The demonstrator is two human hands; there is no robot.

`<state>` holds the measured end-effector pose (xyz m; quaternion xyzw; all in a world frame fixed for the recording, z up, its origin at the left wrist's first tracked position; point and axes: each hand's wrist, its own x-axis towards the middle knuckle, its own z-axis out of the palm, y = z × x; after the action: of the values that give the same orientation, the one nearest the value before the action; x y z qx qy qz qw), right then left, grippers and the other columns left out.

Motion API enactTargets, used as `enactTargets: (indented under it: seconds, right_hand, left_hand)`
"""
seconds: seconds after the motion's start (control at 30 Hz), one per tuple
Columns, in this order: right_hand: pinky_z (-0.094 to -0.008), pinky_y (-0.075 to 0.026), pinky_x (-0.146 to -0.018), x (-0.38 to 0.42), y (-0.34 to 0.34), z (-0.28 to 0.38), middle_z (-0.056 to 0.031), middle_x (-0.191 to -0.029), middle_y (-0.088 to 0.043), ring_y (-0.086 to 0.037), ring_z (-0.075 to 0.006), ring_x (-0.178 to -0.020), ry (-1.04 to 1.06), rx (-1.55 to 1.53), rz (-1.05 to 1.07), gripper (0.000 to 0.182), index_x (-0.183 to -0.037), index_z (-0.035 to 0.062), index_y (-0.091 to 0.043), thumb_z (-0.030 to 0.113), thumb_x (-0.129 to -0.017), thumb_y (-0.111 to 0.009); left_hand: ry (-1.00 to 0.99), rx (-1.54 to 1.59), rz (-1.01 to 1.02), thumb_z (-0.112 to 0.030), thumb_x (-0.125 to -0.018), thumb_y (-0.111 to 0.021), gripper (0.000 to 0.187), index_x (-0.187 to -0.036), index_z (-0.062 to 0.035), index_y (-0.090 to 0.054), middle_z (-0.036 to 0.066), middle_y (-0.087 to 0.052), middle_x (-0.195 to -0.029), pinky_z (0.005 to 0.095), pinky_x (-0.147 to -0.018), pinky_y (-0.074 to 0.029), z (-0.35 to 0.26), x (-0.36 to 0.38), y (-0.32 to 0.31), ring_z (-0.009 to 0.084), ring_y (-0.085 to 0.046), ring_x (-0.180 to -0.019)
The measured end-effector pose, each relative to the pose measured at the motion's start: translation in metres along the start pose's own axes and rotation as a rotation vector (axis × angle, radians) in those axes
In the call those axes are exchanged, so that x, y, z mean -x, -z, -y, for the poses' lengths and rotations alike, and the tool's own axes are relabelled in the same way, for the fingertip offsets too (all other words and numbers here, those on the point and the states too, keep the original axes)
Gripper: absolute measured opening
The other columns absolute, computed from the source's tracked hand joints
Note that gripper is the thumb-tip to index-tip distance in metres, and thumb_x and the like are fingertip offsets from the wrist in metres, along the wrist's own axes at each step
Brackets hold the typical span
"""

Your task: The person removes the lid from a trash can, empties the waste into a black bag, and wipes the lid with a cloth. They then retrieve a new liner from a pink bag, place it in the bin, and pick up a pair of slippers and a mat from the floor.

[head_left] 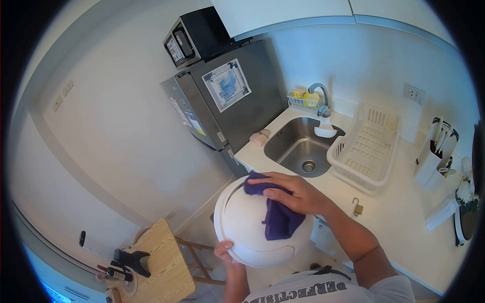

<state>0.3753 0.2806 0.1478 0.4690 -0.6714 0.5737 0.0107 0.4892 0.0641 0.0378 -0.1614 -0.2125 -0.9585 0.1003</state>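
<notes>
A white domed lid, round and with a curved seam like a swing-top bin lid, is held up in front of my body. My left hand grips its rim at the lower left, with the thumb on top and the other fingers mostly hidden underneath. On the upper face, my right hand presses a purple cloth against the surface. Part of the cloth bunches under the fingers, and the rest hangs over the dome towards me.
Beyond the lid is a counter with a steel sink, a tap and a white dish rack. A padlock and knife block stand right. Left are a grey fridge and wooden table with bottles.
</notes>
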Motion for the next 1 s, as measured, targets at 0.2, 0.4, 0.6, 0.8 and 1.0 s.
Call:
enactTargets:
  seconds: [0.2, 0.4, 0.6, 0.8, 1.0]
  right_hand:
    - [-0.0414, -0.033, -0.1, 0.049, -0.013, 0.016, -0.0256, -0.132, -0.04, -0.041, -0.0384, -0.122, 0.031, 0.021, -0.239, 0.043, -0.128, 0.0107, -0.049, 0.032, -0.09, -0.052]
    - [-0.0465, -0.032, -0.101, 0.079, -0.052, 0.011, -0.022, -0.13, -0.042, -0.038, -0.0379, -0.123, 0.236, 0.434, -0.471, 0.048, -0.121, 0.0137, -0.056, 0.037, -0.081, -0.064]
    - [-0.0444, -0.039, -0.097, 0.104, -0.086, -0.039, -0.0148, -0.122, -0.05, -0.045, -0.0349, -0.117, 0.505, 0.443, -0.1, 0.037, -0.109, 0.0106, -0.062, 0.012, -0.072, -0.066]
    - [-0.0414, -0.037, -0.096, 0.096, -0.045, -0.021, -0.0167, -0.119, -0.049, -0.048, -0.0331, -0.11, 0.257, 0.052, -0.676, 0.027, -0.107, 0.0021, -0.058, 0.007, -0.08, -0.054]
    - [-0.0289, -0.022, -0.105, 0.07, -0.023, -0.033, -0.0143, -0.135, -0.041, -0.036, -0.0208, -0.124, -0.469, -0.607, -0.628, 0.053, -0.131, -0.0052, -0.037, 0.035, -0.099, -0.032]
  left_hand:
    - [-0.01, 0.202, 0.098, -0.016, -0.071, -0.053, 0.061, -0.125, 0.0097, -0.04, 0.028, -0.051, -0.119, 0.0521, -0.095, -0.042, 0.0, -0.011, -0.001, 0.0415, -0.053, -0.107]
    - [-0.161, 0.037, 0.168, -0.025, -0.078, -0.053, 0.058, -0.126, 0.0056, -0.042, 0.024, -0.048, -0.126, 0.0494, -0.1, -0.036, 0.005, -0.022, 0.03, 0.0369, -0.047, -0.115]
    - [-0.471, -0.315, -0.306, -0.037, -0.082, -0.049, 0.05, -0.118, -0.0029, -0.049, 0.011, -0.056, -0.117, 0.0428, -0.089, -0.045, 0.018, -0.04, 0.017, 0.0261, -0.053, -0.105]
    - [-0.165, 0.107, 0.039, -0.023, -0.078, -0.063, 0.053, -0.122, 0.0021, -0.047, 0.017, -0.055, -0.117, 0.0443, -0.081, -0.048, 0.008, -0.044, 0.016, 0.0292, -0.056, -0.103]
    - [-0.107, -0.137, 0.346, -0.014, -0.071, -0.069, 0.059, -0.122, 0.006, -0.046, 0.019, -0.056, -0.115, 0.0439, -0.079, -0.048, 0.008, -0.009, 0.033, 0.0304, -0.057, -0.1]
